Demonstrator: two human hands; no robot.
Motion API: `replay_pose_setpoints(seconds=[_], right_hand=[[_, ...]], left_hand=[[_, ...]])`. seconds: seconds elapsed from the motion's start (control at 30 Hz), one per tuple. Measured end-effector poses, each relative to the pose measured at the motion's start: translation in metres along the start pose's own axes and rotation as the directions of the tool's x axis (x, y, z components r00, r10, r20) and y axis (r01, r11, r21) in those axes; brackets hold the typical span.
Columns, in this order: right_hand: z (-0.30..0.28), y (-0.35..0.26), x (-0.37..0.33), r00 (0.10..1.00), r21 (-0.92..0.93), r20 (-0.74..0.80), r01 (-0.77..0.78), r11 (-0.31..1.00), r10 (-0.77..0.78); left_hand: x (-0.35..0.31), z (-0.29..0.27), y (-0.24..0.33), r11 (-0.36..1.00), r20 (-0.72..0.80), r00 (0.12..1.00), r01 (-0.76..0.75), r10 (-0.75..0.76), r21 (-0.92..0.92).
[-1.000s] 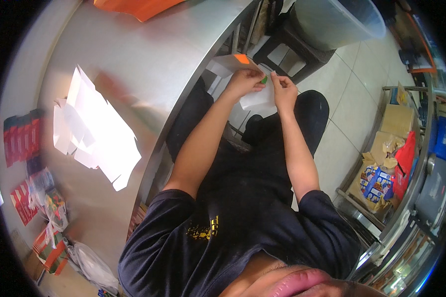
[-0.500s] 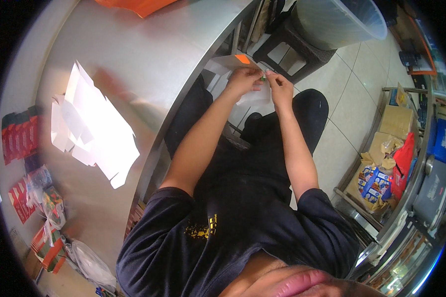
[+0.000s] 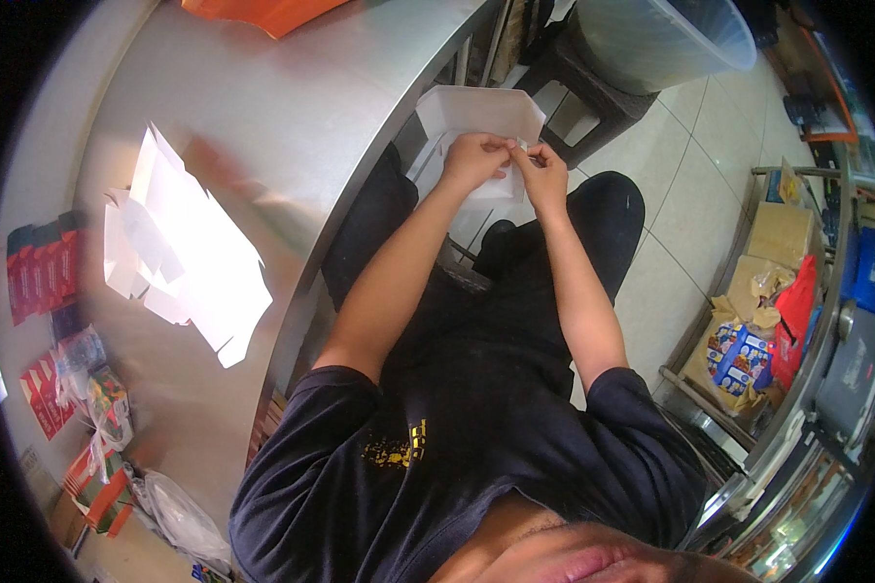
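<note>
A white cardboard box (image 3: 481,99), partly folded, is held above my lap between my knees. Its far wall stands up and shows a plain white inner side. My left hand (image 3: 476,162) has curled fingers, with thumb and forefinger pinched at the box's right-hand corner. My right hand (image 3: 542,178) closes on that same corner, its fingertips meeting those of the left. The exact fold between the fingertips is too small to make out. On the metal table to my left lies more white folded cardboard (image 3: 190,243), brightly lit.
The steel table (image 3: 292,107) curves along my left side, with an orange item (image 3: 267,12) at its far end. Ahead stands a dark stool (image 3: 593,102) under a translucent tub (image 3: 666,44). Cartons (image 3: 783,231) and bags fill a rack at right; wrapped packets (image 3: 107,403) lie at left.
The box's far flap, earlier leaning with an orange patch showing, now stands upright with its white inside toward me. Both hands stay at the corner; my right fingers have shifted slightly.
</note>
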State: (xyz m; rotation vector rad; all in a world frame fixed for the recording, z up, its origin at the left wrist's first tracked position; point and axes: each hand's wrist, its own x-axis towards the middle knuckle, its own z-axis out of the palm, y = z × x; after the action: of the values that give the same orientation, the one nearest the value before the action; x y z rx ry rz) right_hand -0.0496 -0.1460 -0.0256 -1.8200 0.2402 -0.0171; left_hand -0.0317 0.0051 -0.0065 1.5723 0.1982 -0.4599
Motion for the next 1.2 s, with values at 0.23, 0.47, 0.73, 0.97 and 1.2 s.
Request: replay_pose_setpoints(seconds=[0.23, 0.47, 0.73, 0.97, 1.2], right_hand=[[0.004, 0.009, 0.006, 0.991, -0.139, -0.053, 0.113, 0.984, -0.121], [-0.007, -0.010, 0.005, 0.981, -0.283, -0.141, 0.092, 0.955, -0.136], [-0.025, -0.003, 0.018, 0.997, -0.223, -0.082, -0.003, 0.975, -0.015], [-0.023, 0.012, 0.031, 0.986, -0.133, -0.159, 0.026, 0.991, -0.047], [-0.030, -0.001, 0.028, 0.969, -0.044, -0.050, -0.246, 0.968, 0.244]], left_hand=[[0.008, 0.006, -0.011, 0.986, -0.045, 0.997, -0.052, 0.060, 0.158], [-0.001, 0.004, 0.008, 0.854, -0.251, 0.872, -0.286, 0.420, 0.435], [0.014, -0.028, -0.001, 0.917, -0.426, 0.841, -0.183, 0.333, 0.354], [0.014, -0.033, 0.017, 0.979, -0.227, 0.968, -0.140, 0.104, -0.149], [0.009, -0.028, 0.013, 0.812, -0.350, 0.799, -0.271, 0.489, 0.517]])
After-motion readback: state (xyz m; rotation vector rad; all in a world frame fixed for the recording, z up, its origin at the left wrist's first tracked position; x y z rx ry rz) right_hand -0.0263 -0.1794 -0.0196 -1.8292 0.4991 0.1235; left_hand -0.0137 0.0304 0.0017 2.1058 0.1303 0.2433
